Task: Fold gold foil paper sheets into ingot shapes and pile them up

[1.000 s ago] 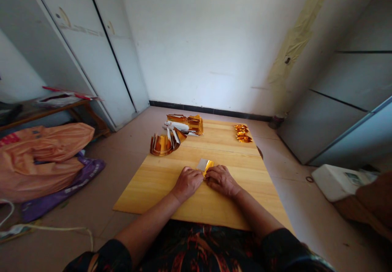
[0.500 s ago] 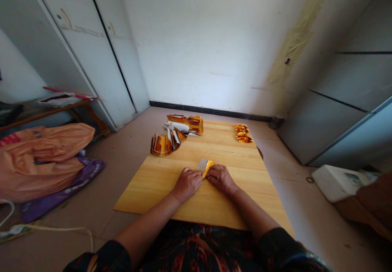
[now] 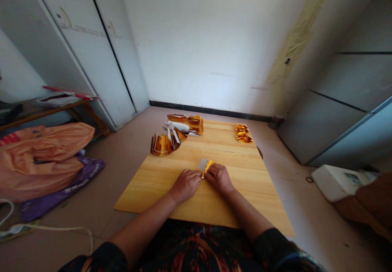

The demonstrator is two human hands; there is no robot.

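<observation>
A small sheet of gold foil paper [image 3: 203,164] lies on the wooden board, its pale grey back facing up and a strip of gold showing along its right side. My left hand [image 3: 186,185] is closed on its lower left corner, fingertips pressed together. From the right, my right hand [image 3: 219,178] pinches the gold right edge with bent fingers. The fingertips of both hands almost meet at the lower end of the sheet and partly hide it.
Stacks of curved gold foil sheets [image 3: 162,144] and another gold-and-white bundle [image 3: 194,124] rest at the board's back left. Several folded gold foil pieces [image 3: 243,139] sit at its back right. The wooden tabletop [image 3: 245,198] stands near a white wall, with an orange bag [image 3: 45,166] on the floor left.
My right hand has shifted slightly left and over the gold strip, covering more of it. My left hand stays nearly in place at the sheet's lower corner.
</observation>
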